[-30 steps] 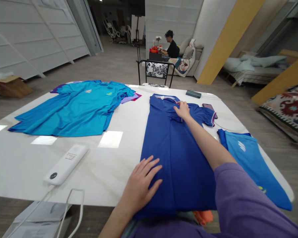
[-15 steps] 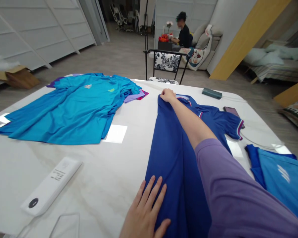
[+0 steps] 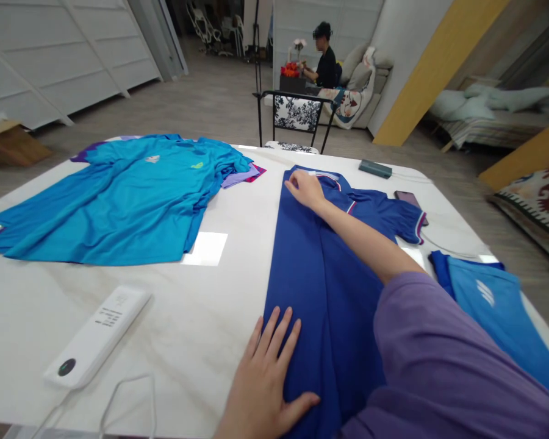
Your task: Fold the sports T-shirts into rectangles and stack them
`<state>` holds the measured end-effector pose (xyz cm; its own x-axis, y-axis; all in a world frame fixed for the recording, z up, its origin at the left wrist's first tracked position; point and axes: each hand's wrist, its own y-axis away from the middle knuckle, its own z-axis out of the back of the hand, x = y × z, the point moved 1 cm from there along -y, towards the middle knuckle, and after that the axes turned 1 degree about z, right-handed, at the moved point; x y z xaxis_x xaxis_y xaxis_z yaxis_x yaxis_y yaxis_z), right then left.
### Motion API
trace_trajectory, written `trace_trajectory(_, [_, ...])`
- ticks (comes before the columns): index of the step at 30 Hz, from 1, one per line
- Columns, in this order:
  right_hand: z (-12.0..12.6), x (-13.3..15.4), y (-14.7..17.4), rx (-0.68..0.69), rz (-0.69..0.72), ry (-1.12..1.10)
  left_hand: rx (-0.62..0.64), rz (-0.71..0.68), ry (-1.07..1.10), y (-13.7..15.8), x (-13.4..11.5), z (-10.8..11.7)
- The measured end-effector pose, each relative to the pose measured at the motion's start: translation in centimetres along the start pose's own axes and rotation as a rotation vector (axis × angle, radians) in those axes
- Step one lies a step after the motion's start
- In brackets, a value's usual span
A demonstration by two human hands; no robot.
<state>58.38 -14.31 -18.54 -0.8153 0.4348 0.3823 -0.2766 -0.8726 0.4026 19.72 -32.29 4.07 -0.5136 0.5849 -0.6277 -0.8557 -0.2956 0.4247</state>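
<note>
A dark blue polo shirt (image 3: 320, 274) lies lengthwise on the white table (image 3: 201, 305), its left side folded in. My left hand (image 3: 268, 372) rests flat, fingers spread, on the shirt's lower left edge near me. My right hand (image 3: 305, 188) reaches far across and presses on the shirt near its collar, palm down. The shirt's right sleeve (image 3: 405, 216) with its striped cuff sticks out to the right. Neither hand grips anything.
A turquoise shirt (image 3: 119, 201) lies spread at far left over purple and pink cloth. A folded light-blue shirt (image 3: 489, 305) sits at right. A white remote-like device (image 3: 96, 335) with a cable lies near me. A phone (image 3: 409, 198), dark case (image 3: 375, 168), chair (image 3: 295, 119) and seated person (image 3: 324, 58) lie beyond.
My right hand has moved from the right shoulder area to the shirt's left collar corner, then drawn slightly back toward me. My left hand has stayed flat on the lower edge.
</note>
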Motion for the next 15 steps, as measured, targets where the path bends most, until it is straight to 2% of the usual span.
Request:
trace_trajectory(4, [4.9,0.2,12.6,0.288,0.086,-0.007,-0.04,-0.028,0.003,0.2,0.1,-0.3])
trace_trajectory(6, [7.5,-1.5,18.7,0.387,0.032,0.031,-0.093,-0.052,-0.002,0.4,0.2,-0.3])
trace_trajectory(9, [11.3,-6.3,25.9,0.392,-0.144,0.089,-0.181,-0.029,0.009,0.7,-1.0,0.4])
trace_trajectory(12, [14.3,-12.2,30.4,0.35,-0.371,0.098,-0.188,-0.053,0.105,0.5,-5.4,1.2])
trace_trajectory(15, [15.6,-17.0,32.7,0.264,-0.58,0.094,-0.063,-0.242,0.237,-0.5,-12.7,0.2])
